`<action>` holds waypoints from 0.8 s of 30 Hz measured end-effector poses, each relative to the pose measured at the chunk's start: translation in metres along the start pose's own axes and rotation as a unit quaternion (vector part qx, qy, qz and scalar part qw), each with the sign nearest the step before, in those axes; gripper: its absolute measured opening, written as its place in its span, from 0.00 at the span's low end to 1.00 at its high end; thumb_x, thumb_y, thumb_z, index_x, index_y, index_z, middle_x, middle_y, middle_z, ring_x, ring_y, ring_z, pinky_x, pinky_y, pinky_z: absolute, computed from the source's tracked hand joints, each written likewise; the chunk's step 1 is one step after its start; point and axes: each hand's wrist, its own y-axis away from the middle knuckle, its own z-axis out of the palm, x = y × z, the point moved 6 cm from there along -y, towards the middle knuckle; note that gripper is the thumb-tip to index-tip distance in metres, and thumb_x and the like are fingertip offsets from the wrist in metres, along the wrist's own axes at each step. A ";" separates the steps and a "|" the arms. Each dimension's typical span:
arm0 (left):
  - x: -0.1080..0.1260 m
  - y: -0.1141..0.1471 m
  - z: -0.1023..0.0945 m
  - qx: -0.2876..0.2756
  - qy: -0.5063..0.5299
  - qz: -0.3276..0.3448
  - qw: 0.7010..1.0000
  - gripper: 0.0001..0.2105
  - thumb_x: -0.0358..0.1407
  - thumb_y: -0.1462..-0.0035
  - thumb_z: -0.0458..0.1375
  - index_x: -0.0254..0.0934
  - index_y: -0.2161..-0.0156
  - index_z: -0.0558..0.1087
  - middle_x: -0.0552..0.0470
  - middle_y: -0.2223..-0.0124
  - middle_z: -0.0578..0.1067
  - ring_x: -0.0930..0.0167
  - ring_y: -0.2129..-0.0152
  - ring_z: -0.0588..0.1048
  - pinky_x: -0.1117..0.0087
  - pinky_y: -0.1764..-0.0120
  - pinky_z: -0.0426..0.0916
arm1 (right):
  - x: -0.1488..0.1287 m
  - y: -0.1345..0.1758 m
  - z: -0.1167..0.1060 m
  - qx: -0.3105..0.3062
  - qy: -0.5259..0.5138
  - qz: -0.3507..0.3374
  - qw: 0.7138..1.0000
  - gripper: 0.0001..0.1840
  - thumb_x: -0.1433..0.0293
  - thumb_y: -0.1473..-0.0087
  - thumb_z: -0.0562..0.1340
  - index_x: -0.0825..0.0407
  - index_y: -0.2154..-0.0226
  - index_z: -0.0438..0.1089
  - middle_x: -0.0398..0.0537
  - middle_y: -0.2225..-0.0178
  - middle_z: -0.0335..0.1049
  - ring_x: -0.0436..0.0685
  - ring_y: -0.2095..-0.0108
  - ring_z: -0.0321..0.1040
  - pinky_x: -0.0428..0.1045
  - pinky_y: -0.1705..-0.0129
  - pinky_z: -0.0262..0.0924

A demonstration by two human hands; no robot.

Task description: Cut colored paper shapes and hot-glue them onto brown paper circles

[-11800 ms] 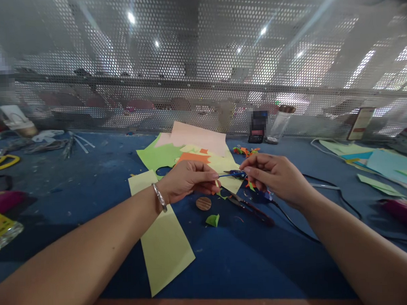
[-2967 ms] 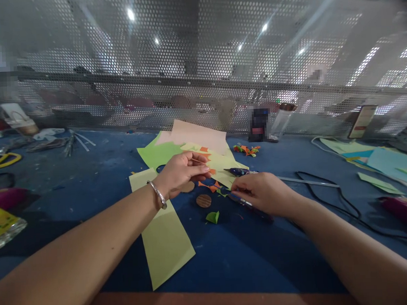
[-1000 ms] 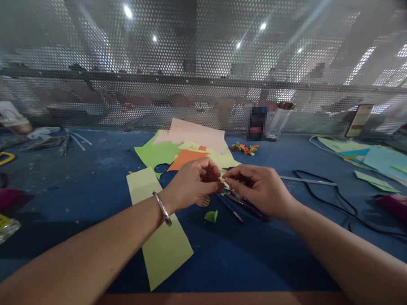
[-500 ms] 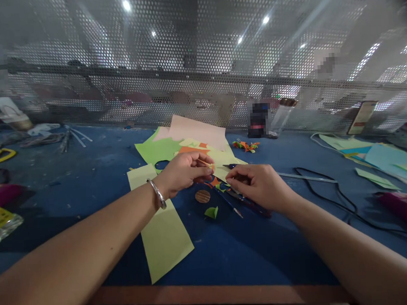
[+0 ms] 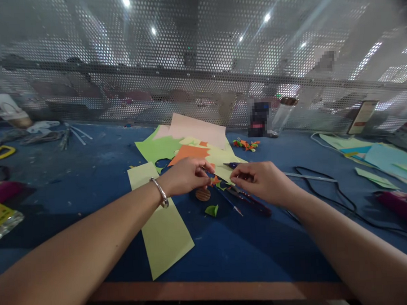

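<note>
My left hand [image 5: 187,174], a silver bangle at its wrist, is low over the paper scraps; its thumb and forefinger are apart beside a small orange paper scrap [image 5: 215,180]. My right hand [image 5: 257,179] is closed, thumb against curled fingers; anything pinched there is too small to make out. Just beyond it shows the pointed end of a dark pen-like tool [image 5: 231,164]. Under it lie scissors [image 5: 256,205] with dark handles. Between my hands are a blue thin-handled tool [image 5: 229,201], a brown ridged disc [image 5: 203,194] and a folded green paper piece [image 5: 212,210].
Pink paper [image 5: 197,129], green paper [image 5: 156,148] with a cut-out hole and orange paper [image 5: 189,154] overlap ahead. A pale yellow-green sheet [image 5: 167,244] lies under my left wrist. A black cord [image 5: 343,200] runs rightward. Perforated metal panels [image 5: 185,45] stand behind.
My left hand has lowered, its thumb and forefinger parting from a pinch on a small orange piece. My right hand has shifted slightly right, while the pen-like tool has stayed in place.
</note>
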 end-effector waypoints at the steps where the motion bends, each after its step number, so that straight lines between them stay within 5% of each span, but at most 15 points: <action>1: 0.000 0.001 0.001 -0.001 -0.028 0.005 1.000 0.14 0.31 0.47 0.63 0.36 0.54 0.76 0.49 0.68 0.82 0.68 0.71 0.81 0.70 0.66 0.72 | -0.002 0.001 0.001 0.001 0.005 -0.005 1.000 0.09 0.65 0.42 0.62 0.49 0.67 0.78 0.41 0.75 0.74 0.51 0.76 0.67 0.46 0.73 0.55; 4: 0.007 0.003 -0.001 0.022 -0.119 0.017 0.993 0.14 0.32 0.45 0.59 0.37 0.53 0.77 0.50 0.68 0.82 0.69 0.71 0.81 0.71 0.67 0.70 | -0.004 0.002 0.001 0.006 0.017 -0.010 1.000 0.09 0.65 0.42 0.62 0.49 0.67 0.78 0.41 0.75 0.74 0.51 0.75 0.67 0.46 0.72 0.55; 8: 0.026 0.010 -0.002 0.070 -0.212 0.049 0.974 0.08 0.39 0.42 0.59 0.37 0.64 0.78 0.50 0.69 0.81 0.69 0.73 0.78 0.71 0.70 0.65 | -0.002 0.001 0.000 0.009 0.021 -0.003 1.000 0.09 0.65 0.42 0.61 0.50 0.67 0.78 0.41 0.75 0.74 0.51 0.75 0.66 0.46 0.72 0.54; 13: 0.041 0.023 0.024 -0.022 -0.242 0.068 0.968 0.16 0.50 0.46 0.64 0.37 0.67 0.75 0.51 0.70 0.79 0.69 0.75 0.75 0.71 0.74 0.59 | -0.004 0.001 0.000 0.009 0.022 -0.011 1.000 0.10 0.65 0.41 0.61 0.49 0.66 0.78 0.42 0.73 0.75 0.52 0.74 0.66 0.46 0.71 0.54; 16: 0.043 0.030 0.036 -0.069 -0.254 0.059 0.963 0.10 0.39 0.50 0.66 0.38 0.64 0.76 0.52 0.69 0.79 0.69 0.73 0.76 0.71 0.73 0.60 | -0.005 0.001 0.001 0.008 0.028 -0.016 0.999 0.10 0.65 0.41 0.61 0.49 0.66 0.77 0.43 0.73 0.75 0.52 0.73 0.67 0.46 0.71 0.54; 20: 0.044 0.030 0.038 -0.099 -0.179 0.046 0.978 0.05 0.31 0.49 0.64 0.38 0.64 0.75 0.53 0.69 0.78 0.71 0.75 0.76 0.71 0.73 0.63 | -0.006 0.001 0.001 0.011 0.015 -0.025 1.000 0.10 0.66 0.41 0.61 0.50 0.67 0.77 0.43 0.73 0.75 0.51 0.74 0.66 0.46 0.71 0.54; 24: 0.044 0.022 0.023 -0.034 0.052 0.067 0.996 0.07 0.35 0.43 0.63 0.37 0.61 0.72 0.52 0.67 0.77 0.72 0.74 0.78 0.71 0.70 0.70 | -0.011 0.002 -0.003 0.037 -0.012 -0.033 0.999 0.08 0.68 0.42 0.62 0.50 0.67 0.78 0.41 0.75 0.73 0.50 0.75 0.64 0.46 0.72 0.54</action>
